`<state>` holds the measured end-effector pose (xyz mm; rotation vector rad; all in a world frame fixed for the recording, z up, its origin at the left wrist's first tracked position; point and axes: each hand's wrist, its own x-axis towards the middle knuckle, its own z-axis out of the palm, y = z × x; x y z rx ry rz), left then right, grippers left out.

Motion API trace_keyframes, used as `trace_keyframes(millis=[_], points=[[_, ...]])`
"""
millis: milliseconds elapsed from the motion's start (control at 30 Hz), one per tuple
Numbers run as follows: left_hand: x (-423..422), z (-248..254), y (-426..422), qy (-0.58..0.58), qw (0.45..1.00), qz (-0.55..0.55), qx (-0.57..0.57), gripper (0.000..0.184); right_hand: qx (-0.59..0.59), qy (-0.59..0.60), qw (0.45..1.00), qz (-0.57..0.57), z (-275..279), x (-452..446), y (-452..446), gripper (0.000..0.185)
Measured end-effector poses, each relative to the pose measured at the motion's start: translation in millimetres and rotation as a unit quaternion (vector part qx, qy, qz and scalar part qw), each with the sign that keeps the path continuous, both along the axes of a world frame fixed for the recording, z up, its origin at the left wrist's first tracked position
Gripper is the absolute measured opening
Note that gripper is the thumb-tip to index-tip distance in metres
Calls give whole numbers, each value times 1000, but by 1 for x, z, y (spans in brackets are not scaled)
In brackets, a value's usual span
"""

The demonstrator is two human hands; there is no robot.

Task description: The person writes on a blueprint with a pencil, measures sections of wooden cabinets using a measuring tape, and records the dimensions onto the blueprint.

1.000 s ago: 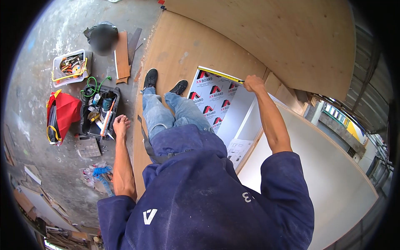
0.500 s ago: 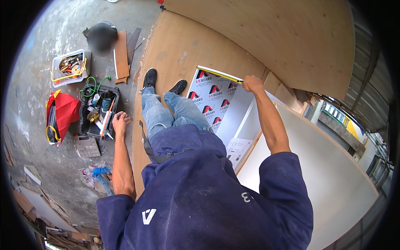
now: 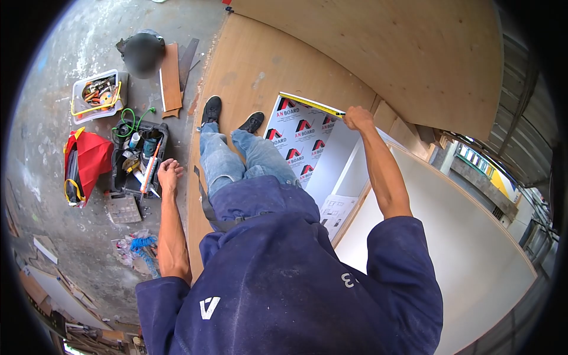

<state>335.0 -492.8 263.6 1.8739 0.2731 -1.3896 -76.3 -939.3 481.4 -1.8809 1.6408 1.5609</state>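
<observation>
My right hand [image 3: 358, 118] is closed at the upper right corner of a printed white board panel [image 3: 303, 129], gripping a tape measure whose case is mostly hidden by the fingers. Its yellow blade [image 3: 312, 105] runs left from the fist along the panel's far edge. My left hand [image 3: 170, 175] hangs out to the side, fingers loosely curled and apart, with nothing visible in it. Seen from above, it overlaps the edge of a black toolbox [image 3: 161, 130] of tools on the floor; contact between them cannot be made out.
A large plywood panel [image 3: 414, 53] rises at the upper right. A white panel [image 3: 438, 248] stands right of my body. On the left floor are a clear tool bin [image 3: 76, 94], a red bag [image 3: 97, 155], a green cord [image 3: 133, 120] and wood strips [image 3: 170, 80].
A longer stretch of the yellow blade now shows along the panel's far edge, reaching nearer its left corner. Both hands are almost where they were.
</observation>
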Motion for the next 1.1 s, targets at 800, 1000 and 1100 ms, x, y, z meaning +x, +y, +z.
trace_keyframes(millis=[800, 1000, 1100], points=[[-17, -18, -35, 25, 999, -21, -22, 31, -133, -52, 981, 133, 145, -42, 24, 37], [-12, -17, -26, 19, 999, -21, -17, 30, -131, -42, 982, 133, 143, -43, 24, 35], [-11, -19, -19, 15, 1000, -24, -2, 29, -137, -42, 981, 132, 144, -40, 25, 33]])
